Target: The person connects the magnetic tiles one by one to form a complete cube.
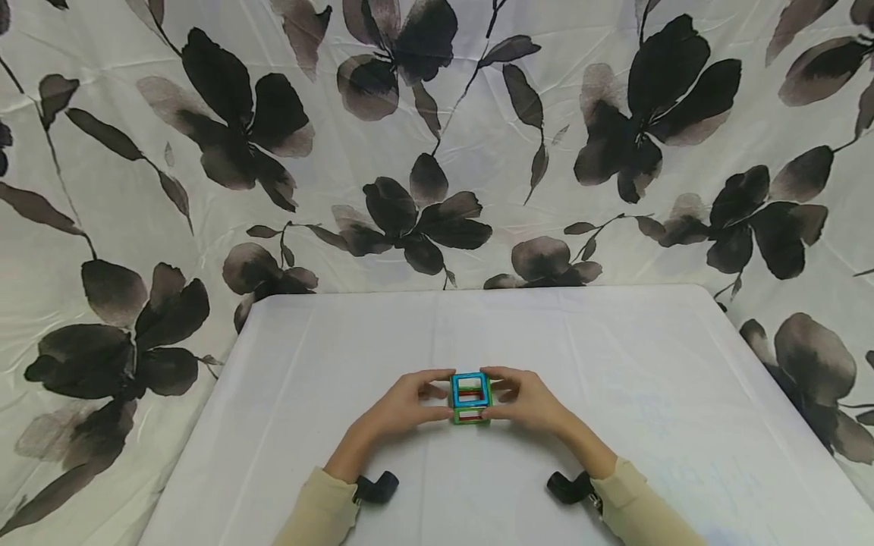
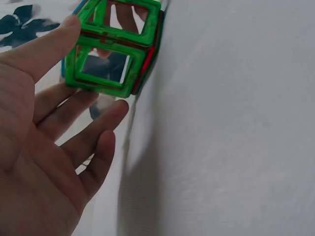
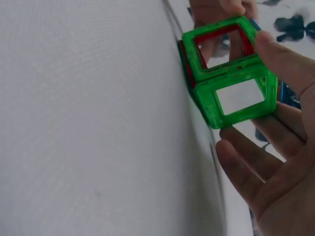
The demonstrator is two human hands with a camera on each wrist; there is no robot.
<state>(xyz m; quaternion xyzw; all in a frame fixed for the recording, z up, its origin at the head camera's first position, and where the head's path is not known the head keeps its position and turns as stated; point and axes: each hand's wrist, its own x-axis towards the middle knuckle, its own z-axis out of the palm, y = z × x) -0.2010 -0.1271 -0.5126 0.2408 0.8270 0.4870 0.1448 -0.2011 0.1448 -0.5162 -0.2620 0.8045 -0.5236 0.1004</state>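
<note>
A small cube of magnetic tiles (image 1: 471, 405) stands at the middle of the white table, with a blue open-frame tile on top and green frame tiles around its sides. Low on it, a red tile (image 2: 147, 64) shows in the left wrist view. My left hand (image 1: 401, 403) pinches the cube from the left, thumb at the near corner and a finger at the far one. From the right, my right hand (image 1: 531, 402) pinches the opposite side the same way. In both wrist views the lower fingers spread below the green frames (image 3: 236, 115).
The white table (image 1: 328, 341) has rounded far corners. Behind and beside it hangs a pale cloth (image 1: 505, 159) printed with dark flowers. A black wrist device (image 1: 377, 487) sits at the left sleeve, and another black device (image 1: 570, 487) at the right sleeve.
</note>
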